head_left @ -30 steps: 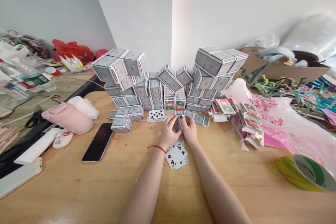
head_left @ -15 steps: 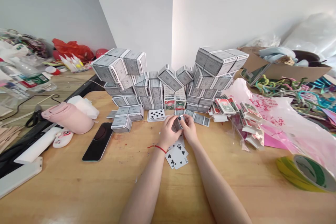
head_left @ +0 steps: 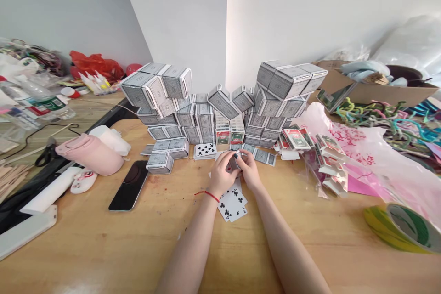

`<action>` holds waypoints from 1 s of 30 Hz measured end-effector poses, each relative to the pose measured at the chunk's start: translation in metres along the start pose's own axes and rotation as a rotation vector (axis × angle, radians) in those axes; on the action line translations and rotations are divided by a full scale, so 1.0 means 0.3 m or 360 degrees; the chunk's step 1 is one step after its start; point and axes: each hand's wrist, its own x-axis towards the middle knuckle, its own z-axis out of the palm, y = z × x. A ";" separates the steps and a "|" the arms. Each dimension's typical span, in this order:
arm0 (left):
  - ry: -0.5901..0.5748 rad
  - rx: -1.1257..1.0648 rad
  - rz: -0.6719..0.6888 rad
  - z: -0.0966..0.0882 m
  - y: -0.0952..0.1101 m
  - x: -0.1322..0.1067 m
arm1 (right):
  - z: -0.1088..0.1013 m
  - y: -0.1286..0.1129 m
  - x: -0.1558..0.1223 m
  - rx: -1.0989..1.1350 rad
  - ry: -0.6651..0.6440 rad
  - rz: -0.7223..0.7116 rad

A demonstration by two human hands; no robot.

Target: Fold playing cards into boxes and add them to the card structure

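Barely shifted since earlier, your left hand (head_left: 221,175) and right hand (head_left: 250,173) pinched a grey card piece (head_left: 234,164), one o'clock from the left, eleven from the right, its long axis unclear.

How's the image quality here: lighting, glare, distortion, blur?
Head view: the right wall is brighter than the left wall, with pale sheen on the table; head view: apparent wide-angle stretch toward the edges, clearest on the tape; head view: left hand and right hand fairly sharp, bottles softer.
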 end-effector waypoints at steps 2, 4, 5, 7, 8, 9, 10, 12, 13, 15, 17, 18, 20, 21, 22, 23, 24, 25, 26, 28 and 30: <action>0.0009 -0.0021 -0.0007 0.002 0.004 -0.001 | 0.001 -0.009 -0.004 0.0032 -0.0049 0.0022; 0.0018 -0.0037 -0.0017 0.003 0.008 -0.002 | 0.003 -0.018 -0.007 0.0049 -0.0096 0.0057; 0.0020 -0.0040 -0.0021 0.003 0.009 -0.002 | 0.004 -0.021 -0.008 0.0053 -0.0108 0.0070; 0.0015 -0.0042 -0.0020 0.002 0.010 -0.003 | 0.004 -0.023 -0.009 0.0071 -0.0115 0.0084; 0.0010 -0.0043 -0.0015 0.001 0.010 -0.003 | 0.003 -0.022 -0.008 0.0082 -0.0116 0.0091; 0.0004 -0.0043 -0.0007 0.000 0.010 -0.004 | 0.002 -0.021 -0.008 0.0090 -0.0118 0.0103; -0.0004 -0.0043 0.0001 -0.002 0.011 -0.004 | 0.001 -0.019 -0.007 0.0099 -0.0120 0.0118; -0.0021 -0.0040 0.0022 -0.007 0.012 -0.004 | -0.002 -0.015 -0.007 0.0120 -0.0127 0.0147; -0.0029 -0.0037 0.0031 -0.009 0.013 -0.004 | -0.003 -0.014 -0.006 0.0131 -0.0127 0.0155; -0.0048 -0.0028 0.0044 -0.014 0.014 -0.004 | -0.004 -0.013 -0.005 0.0150 -0.0121 0.0155; -0.0065 -0.0017 0.0055 -0.016 0.012 -0.004 | -0.005 -0.013 -0.003 0.0164 -0.0102 0.0146; -0.0075 -0.0010 0.0060 -0.016 0.011 -0.005 | -0.005 -0.012 -0.002 0.0173 -0.0090 0.0138; -0.0094 0.0012 0.0071 -0.016 0.004 -0.006 | -0.007 -0.008 0.003 0.0194 -0.0065 0.0130; -0.0101 0.0024 0.0078 -0.015 0.000 -0.007 | -0.008 -0.006 0.005 0.0202 -0.0054 0.0131; -0.0106 0.0036 0.0084 -0.014 -0.003 -0.008 | -0.009 -0.003 0.007 0.0207 -0.0045 0.0134; -0.0110 0.0043 0.0089 -0.013 -0.007 -0.009 | -0.010 0.000 0.009 0.0209 -0.0040 0.0137; -0.0111 0.0044 0.0090 -0.013 -0.009 -0.009 | -0.012 0.003 0.010 0.0212 -0.0035 0.0139; -0.0112 0.0039 0.0086 -0.012 -0.011 -0.010 | -0.013 0.005 0.011 0.0214 -0.0031 0.0136; -0.0115 0.0030 0.0076 -0.012 -0.011 -0.010 | -0.013 0.006 0.012 0.0214 -0.0029 0.0133; -0.0121 0.0008 0.0038 -0.012 -0.010 -0.009 | -0.015 0.008 0.013 0.0213 -0.0021 0.0132; -0.0118 -0.0013 -0.0010 -0.012 -0.008 -0.007 | -0.016 0.008 0.013 0.0229 -0.0016 0.0146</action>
